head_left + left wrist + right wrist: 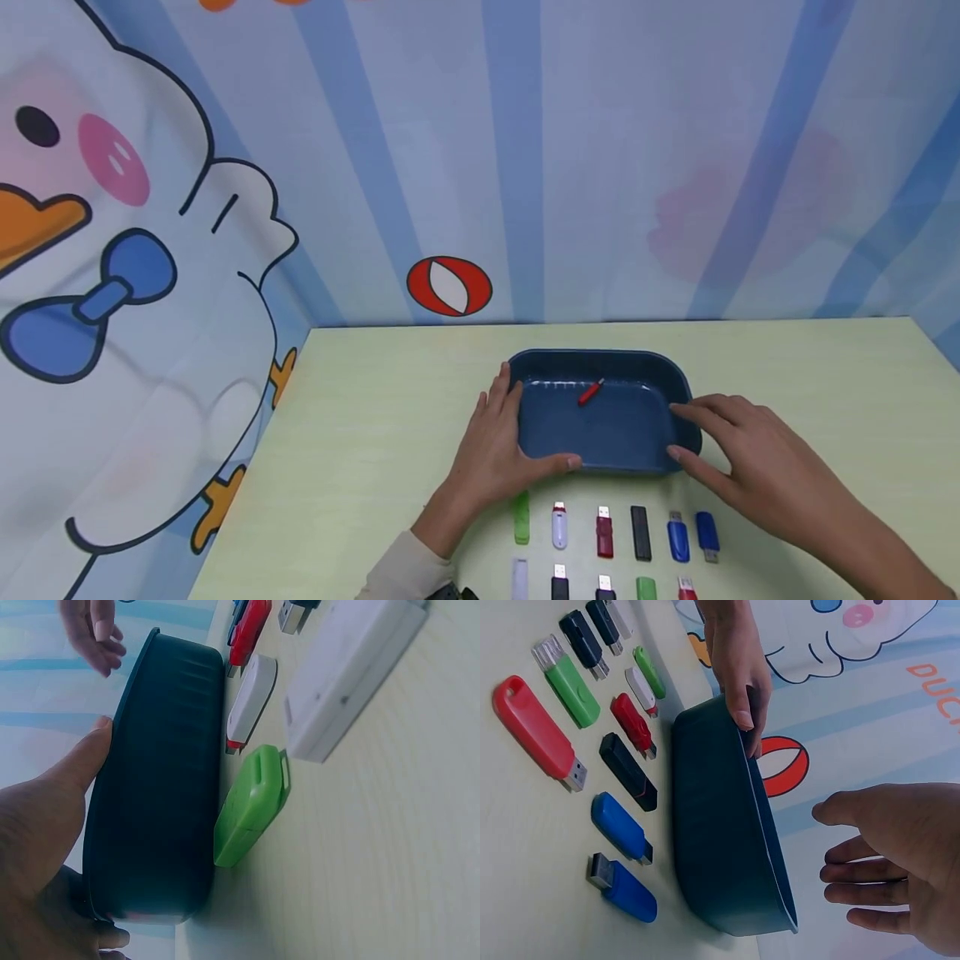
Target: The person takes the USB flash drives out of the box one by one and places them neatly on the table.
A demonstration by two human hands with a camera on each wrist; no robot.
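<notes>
A dark blue plastic tray (600,450) stands on the table, with a small slim red object with a pale tip (590,392) lying inside. My left hand (491,442) holds the tray's near left corner, its thumb at the front rim and its fingers along the left side. Beside the right end, my right hand (738,450) has its fingers loosely spread; in the right wrist view that hand (892,862) is apart from the tray. In front of the tray lie USB sticks in rows, among them a green one (251,802), a black one (628,771) and a blue one (622,827).
A second row of USB sticks lies nearer the person, including a red one (536,731) and a clear-and-green one (570,690). Behind the pale table (360,400) hangs a blue striped backdrop (600,167) with a cartoon duck (135,400).
</notes>
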